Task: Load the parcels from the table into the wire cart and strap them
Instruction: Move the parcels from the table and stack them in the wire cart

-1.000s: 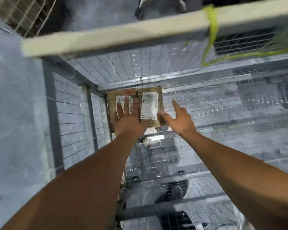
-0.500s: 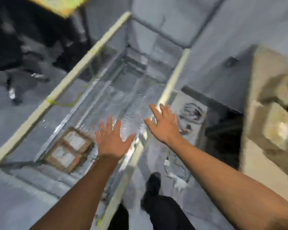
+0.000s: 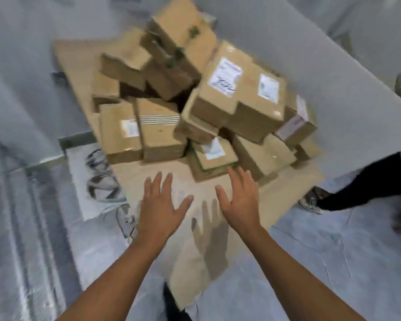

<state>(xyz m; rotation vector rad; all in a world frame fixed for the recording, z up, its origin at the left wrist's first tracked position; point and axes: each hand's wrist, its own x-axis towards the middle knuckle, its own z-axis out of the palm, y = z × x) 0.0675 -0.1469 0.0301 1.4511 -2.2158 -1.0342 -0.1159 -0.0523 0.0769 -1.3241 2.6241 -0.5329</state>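
Observation:
A heap of several brown cardboard parcels (image 3: 239, 98) with white labels lies on the table (image 3: 148, 179), whose top is covered with cardboard. A small flat parcel (image 3: 214, 156) sits at the heap's near edge. My left hand (image 3: 160, 205) hovers over the bare table top with fingers spread, holding nothing. My right hand (image 3: 239, 198) is also empty with fingers straight, its fingertips just short of the small flat parcel. The wire cart shows only as a blurred mesh panel (image 3: 14, 228) at the far left.
Another person's leg in dark trousers and a shoe (image 3: 310, 202) stands at the table's right side. A white sheet with a dark printed mark (image 3: 97, 179) lies on the grey floor left of the table.
My view has swung from inside the wire cart, where two parcels lay, round to the table. Both hands came away from the cart and now reach toward the heap.

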